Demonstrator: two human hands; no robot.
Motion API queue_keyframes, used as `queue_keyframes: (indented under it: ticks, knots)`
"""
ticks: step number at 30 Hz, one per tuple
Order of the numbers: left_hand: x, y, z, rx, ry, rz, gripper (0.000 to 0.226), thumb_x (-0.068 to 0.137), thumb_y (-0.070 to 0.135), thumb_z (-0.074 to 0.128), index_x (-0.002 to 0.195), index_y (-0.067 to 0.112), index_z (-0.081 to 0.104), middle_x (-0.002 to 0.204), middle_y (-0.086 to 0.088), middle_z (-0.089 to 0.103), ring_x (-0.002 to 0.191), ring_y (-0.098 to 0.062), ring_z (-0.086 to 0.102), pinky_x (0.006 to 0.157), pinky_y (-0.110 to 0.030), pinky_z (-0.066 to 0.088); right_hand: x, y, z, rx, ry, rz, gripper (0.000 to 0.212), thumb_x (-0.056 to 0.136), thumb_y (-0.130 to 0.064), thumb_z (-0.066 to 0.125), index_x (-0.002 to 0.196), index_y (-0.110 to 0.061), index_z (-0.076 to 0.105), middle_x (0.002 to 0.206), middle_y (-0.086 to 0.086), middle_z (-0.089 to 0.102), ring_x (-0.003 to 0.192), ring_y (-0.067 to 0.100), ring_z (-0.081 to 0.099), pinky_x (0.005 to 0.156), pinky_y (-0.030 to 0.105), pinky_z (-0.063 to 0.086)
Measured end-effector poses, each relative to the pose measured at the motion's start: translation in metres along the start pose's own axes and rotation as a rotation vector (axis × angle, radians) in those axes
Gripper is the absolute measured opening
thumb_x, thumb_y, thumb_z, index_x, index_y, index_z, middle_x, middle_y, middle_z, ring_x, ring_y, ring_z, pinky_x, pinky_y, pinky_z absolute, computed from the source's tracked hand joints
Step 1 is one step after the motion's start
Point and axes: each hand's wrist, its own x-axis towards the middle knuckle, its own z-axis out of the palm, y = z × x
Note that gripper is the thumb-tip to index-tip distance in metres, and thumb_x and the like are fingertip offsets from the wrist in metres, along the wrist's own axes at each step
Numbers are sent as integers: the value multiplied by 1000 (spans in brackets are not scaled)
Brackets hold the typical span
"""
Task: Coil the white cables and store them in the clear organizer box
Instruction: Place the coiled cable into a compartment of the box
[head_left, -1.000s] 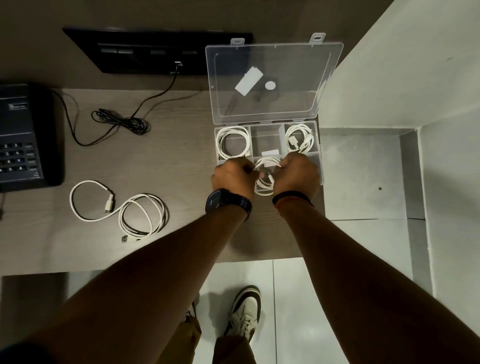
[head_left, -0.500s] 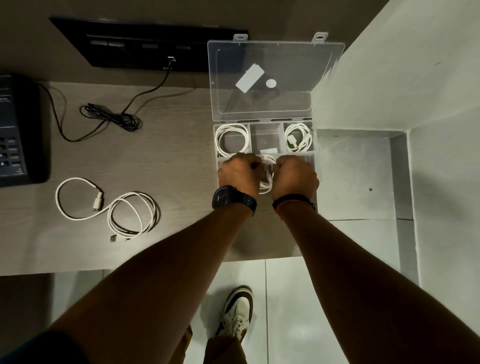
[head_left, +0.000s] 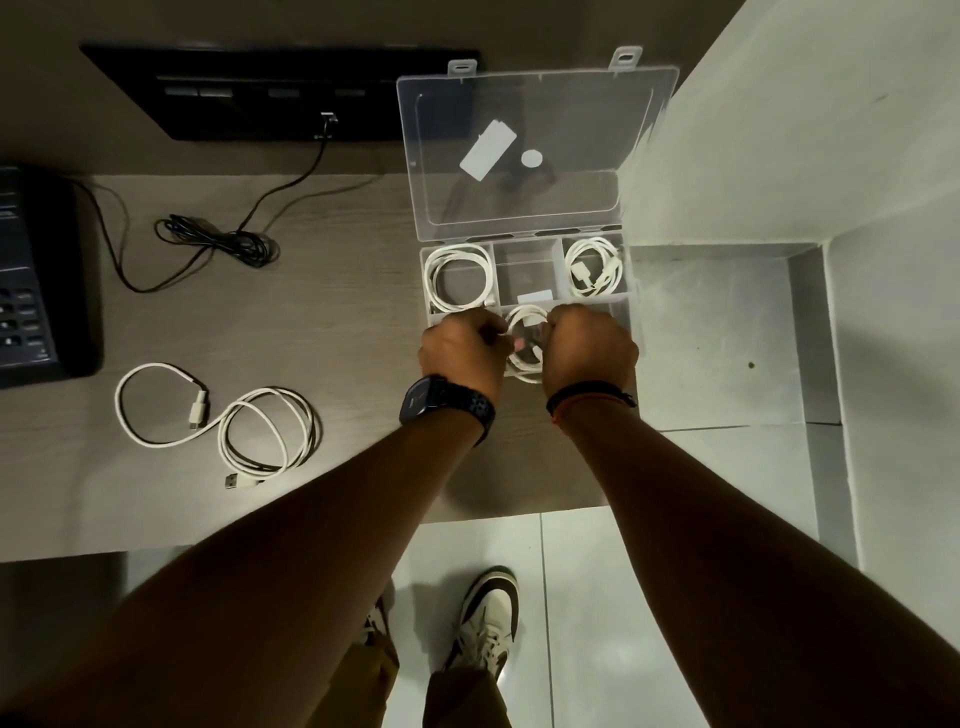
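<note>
Coiled cable (head_left: 525, 343) now sits lower in the organizer box (head_left: 621, 270), its front middle compartment; my left hand (head_left: 460, 348) and right hand (head_left: 589, 345) stay clenched on it, tucking.

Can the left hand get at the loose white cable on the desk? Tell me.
Probably yes. The loose cable lies in the open to the left of the left hand, nothing between them, but that hand is busy on the coil at the box.

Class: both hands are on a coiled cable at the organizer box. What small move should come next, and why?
Probably press the coiled cable down into the front middle compartment and let go: both hands, left hand and right hand, hold it there, and another white cable waits on the desk.
</note>
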Motion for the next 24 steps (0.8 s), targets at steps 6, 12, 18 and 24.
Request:
queue_keyframes:
  ticks: [6,12,18,24]
  knots:
    - [9,8,11,54,74,20,5,77,21,70,80,20,74,87,-5,72,80,-27,66,68,-30,51,1,4,-4,35,-50,-26,18,91,-19,54,99,-12,69,93,12,71,89,31,66,72,34,52]
    - [7,9,21,257,54,158,13,84,20,61,84,17,73,95,-10,67,79,-30,63,62,-28,35,-5,12,-8,129,-68,-140,28,88,-27,50,101,-8,66,92,17,71,90,37,64,73,36,49]
    - [9,10,17,401,-19,295,18,88,15,53,89,9,70,91,-13,67,79,-32,64,65,-34,44,-9,18,-9,182,-168,-227,30,84,-31,52,102,-9,61,85,15,69,87,33,61,72,34,49]
    - [19,14,15,411,-137,159,15,84,20,60,93,15,71,94,-11,70,87,-32,64,70,-33,48,-9,36,-27,251,-324,-377,24,86,-35,62,96,-19,76,110,17,70,118,29,57,91,35,47]
